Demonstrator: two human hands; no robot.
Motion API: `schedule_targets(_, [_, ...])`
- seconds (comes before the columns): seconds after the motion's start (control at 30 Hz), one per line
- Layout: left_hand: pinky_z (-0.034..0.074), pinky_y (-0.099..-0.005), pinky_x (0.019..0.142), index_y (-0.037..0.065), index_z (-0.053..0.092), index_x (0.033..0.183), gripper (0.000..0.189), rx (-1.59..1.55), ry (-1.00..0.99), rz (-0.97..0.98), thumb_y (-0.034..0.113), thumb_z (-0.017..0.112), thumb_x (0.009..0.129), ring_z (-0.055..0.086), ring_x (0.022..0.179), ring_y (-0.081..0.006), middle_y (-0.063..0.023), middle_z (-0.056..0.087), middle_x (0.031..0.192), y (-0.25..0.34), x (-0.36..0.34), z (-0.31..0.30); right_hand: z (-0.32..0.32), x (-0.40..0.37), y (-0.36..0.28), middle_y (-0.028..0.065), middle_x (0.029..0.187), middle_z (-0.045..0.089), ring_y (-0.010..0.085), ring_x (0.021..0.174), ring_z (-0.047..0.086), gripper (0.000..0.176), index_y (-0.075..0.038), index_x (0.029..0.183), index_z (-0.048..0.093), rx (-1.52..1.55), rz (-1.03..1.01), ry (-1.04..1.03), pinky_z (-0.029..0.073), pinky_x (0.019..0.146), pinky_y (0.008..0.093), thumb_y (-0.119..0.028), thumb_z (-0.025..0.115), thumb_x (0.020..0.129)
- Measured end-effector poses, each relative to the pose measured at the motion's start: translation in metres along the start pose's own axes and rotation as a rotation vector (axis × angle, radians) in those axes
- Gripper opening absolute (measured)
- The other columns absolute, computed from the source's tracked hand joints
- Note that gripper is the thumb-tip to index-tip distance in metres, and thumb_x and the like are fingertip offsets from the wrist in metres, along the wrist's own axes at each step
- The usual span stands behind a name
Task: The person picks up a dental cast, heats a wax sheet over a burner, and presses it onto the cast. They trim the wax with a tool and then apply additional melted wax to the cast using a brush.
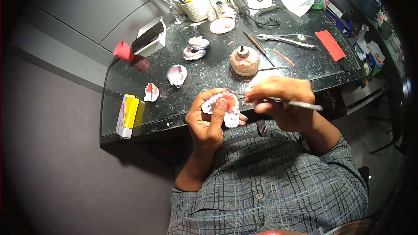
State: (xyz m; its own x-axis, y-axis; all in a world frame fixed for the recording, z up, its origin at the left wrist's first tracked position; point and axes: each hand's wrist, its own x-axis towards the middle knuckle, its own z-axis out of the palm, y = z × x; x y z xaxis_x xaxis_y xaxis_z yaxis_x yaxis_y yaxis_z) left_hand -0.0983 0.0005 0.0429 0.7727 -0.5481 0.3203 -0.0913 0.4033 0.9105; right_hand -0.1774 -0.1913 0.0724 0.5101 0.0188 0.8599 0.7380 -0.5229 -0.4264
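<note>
My left hand (204,124) is closed around a white plaster dental cast (231,120) with pink wax (230,101) across its palate. The thumb presses on the wax. Just to the right, my right hand (289,98) grips a slim metal dental instrument (305,105), whose handle sticks out behind the fingers. Its working tip is hard to make out near the cast. A round spirit burner (244,63) coated in wax stands on the bench beyond both hands.
More dental casts (177,75) sit at the left on the black bench (209,72), near a yellow-and-white box (127,116). Behind the burner lie a wooden-handled tool (257,45), metal pliers (287,40) and a red wax sheet (330,45). A pink cup (123,51) stands far left.
</note>
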Motion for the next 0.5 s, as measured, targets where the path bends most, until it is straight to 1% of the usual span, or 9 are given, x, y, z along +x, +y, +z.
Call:
schedule_targets(0.03, [0.064, -0.0363, 0.063, -0.009, 0.056, 0.122, 0.025, 0.015, 0.012, 0.010, 0.005, 0.057, 0.102, 0.073, 0.070, -0.0251, -0.0196, 0.070, 0.090, 0.002, -0.001, 0.001, -0.002, 0.003, -0.002, 0.0182, 0.091, 0.075, 0.0276, 0.079, 0.075, 0.023, 0.005, 0.103, 0.072, 0.018, -0.003, -0.066, 0.060, 0.069, 0.0350, 0.002, 0.078, 0.080])
schedule_targets(0.07, [0.063, -0.0346, 0.067, -0.008, 0.057, 0.122, 0.024, 0.031, 0.024, 0.020, 0.005, 0.057, 0.101, 0.073, 0.073, -0.0232, -0.0191, 0.071, 0.093, 0.003, -0.001, 0.002, -0.001, -0.001, -0.001, 0.0178, 0.095, 0.075, 0.0288, 0.083, 0.075, 0.026, 0.004, 0.105, 0.072, -0.028, -0.017, -0.103, 0.060, 0.073, 0.0362, 0.003, 0.078, 0.079])
schedule_targets(0.1, [0.063, -0.0346, 0.067, -0.008, 0.057, 0.122, 0.024, 0.031, 0.024, 0.019, 0.005, 0.057, 0.101, 0.073, 0.073, -0.0232, -0.0191, 0.071, 0.093, 0.001, -0.001, 0.000, 0.002, -0.001, 0.000, 0.0167, 0.100, 0.074, 0.0279, 0.085, 0.075, 0.027, 0.002, 0.104, 0.074, -0.035, -0.054, -0.089, 0.060, 0.074, 0.0351, 0.000, 0.079, 0.078])
schedule_targets(0.13, [0.061, -0.0317, 0.072, -0.008, 0.059, 0.121, 0.023, 0.093, 0.040, 0.069, 0.004, 0.058, 0.101, 0.072, 0.081, -0.0204, -0.0180, 0.071, 0.097, -0.004, -0.001, -0.004, 0.006, 0.000, 0.001, 0.0156, 0.104, 0.074, 0.0270, 0.088, 0.075, 0.028, 0.001, 0.104, 0.075, -0.040, -0.091, -0.074, 0.060, 0.076, 0.0340, -0.004, 0.081, 0.078])
schedule_targets(0.17, [0.059, -0.0289, 0.078, -0.007, 0.061, 0.120, 0.023, 0.156, 0.056, 0.120, 0.004, 0.059, 0.101, 0.071, 0.088, -0.0176, -0.0169, 0.072, 0.101, -0.006, -0.001, -0.006, 0.007, 0.003, 0.002, 0.0155, 0.111, 0.072, 0.0280, 0.095, 0.074, 0.032, 0.001, 0.110, 0.074, -0.052, -0.149, -0.086, 0.060, 0.086, 0.0379, -0.005, 0.080, 0.079])
schedule_targets(0.2, [0.059, -0.0289, 0.078, -0.007, 0.061, 0.120, 0.023, 0.156, 0.058, 0.118, 0.004, 0.059, 0.101, 0.071, 0.088, -0.0176, -0.0169, 0.072, 0.101, -0.005, -0.001, -0.005, 0.008, 0.001, 0.005, 0.0155, 0.111, 0.072, 0.0280, 0.095, 0.074, 0.032, 0.001, 0.110, 0.074, -0.050, -0.148, -0.086, 0.060, 0.086, 0.0379, -0.005, 0.080, 0.079])
schedule_targets(0.27, [0.054, -0.0253, 0.087, -0.006, 0.062, 0.120, 0.022, 0.187, 0.058, 0.138, 0.003, 0.059, 0.100, 0.068, 0.098, -0.0133, -0.0145, 0.072, 0.107, -0.002, -0.002, -0.003, 0.011, -0.005, 0.012, 0.0155, 0.111, 0.072, 0.0296, 0.098, 0.074, 0.037, 0.000, 0.114, 0.072, -0.028, -0.168, -0.147, 0.059, 0.094, 0.0428, -0.007, 0.080, 0.079])
schedule_targets(0.3, [0.054, -0.0253, 0.087, -0.006, 0.062, 0.120, 0.022, 0.187, 0.059, 0.138, 0.003, 0.059, 0.100, 0.068, 0.098, -0.0133, -0.0145, 0.072, 0.107, -0.002, -0.003, -0.003, 0.011, -0.003, 0.008, 0.0158, 0.111, 0.072, 0.0301, 0.100, 0.073, 0.039, 0.001, 0.115, 0.071, -0.054, -0.174, -0.162, 0.058, 0.096, 0.0461, -0.009, 0.079, 0.079])
schedule_targets(0.5, [0.053, -0.0262, 0.090, -0.007, 0.062, 0.121, 0.023, 0.163, 0.065, 0.116, 0.002, 0.059, 0.101, 0.067, 0.100, -0.0133, -0.0141, 0.070, 0.112, -0.001, -0.005, -0.002, 0.012, -0.007, 0.014, 0.0159, 0.110, 0.072, 0.0306, 0.100, 0.073, 0.036, 0.002, 0.113, 0.071, -0.062, -0.206, -0.176, 0.058, 0.095, 0.0475, -0.011, 0.078, 0.081])
